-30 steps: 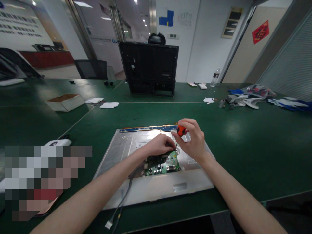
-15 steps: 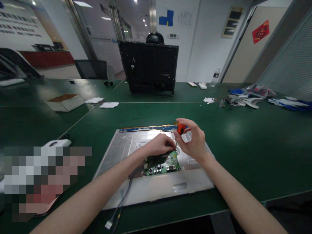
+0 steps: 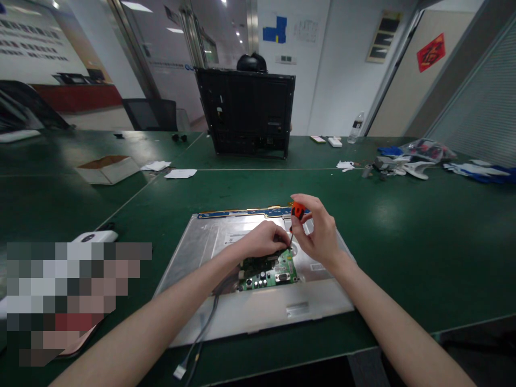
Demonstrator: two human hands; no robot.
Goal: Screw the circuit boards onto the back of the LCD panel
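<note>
A silver metal monitor back panel [image 3: 258,312] lies flat on the green table in front of me. A green circuit board [image 3: 269,273] sits near the panel's middle. My left hand [image 3: 262,243] rests on the board's far edge, fingers curled down onto it. My right hand [image 3: 318,232] holds a small screwdriver with an orange handle [image 3: 298,210] upright, its tip down at the board's right far corner beside my left fingers. A grey cable [image 3: 203,333] runs from the board off the panel's near edge, ending in a white connector.
A black monitor housing [image 3: 245,112] stands upright at the table's far side, a person's head behind it. A cardboard box [image 3: 108,167] and papers lie at the left, a white device [image 3: 95,236] nearer. Gloves, bags and a bottle [image 3: 356,128] clutter the far right.
My right hand's fingers shifted slightly around the orange handle, which tilted a little left. The head behind the black housing moved left. My left hand stayed put.
</note>
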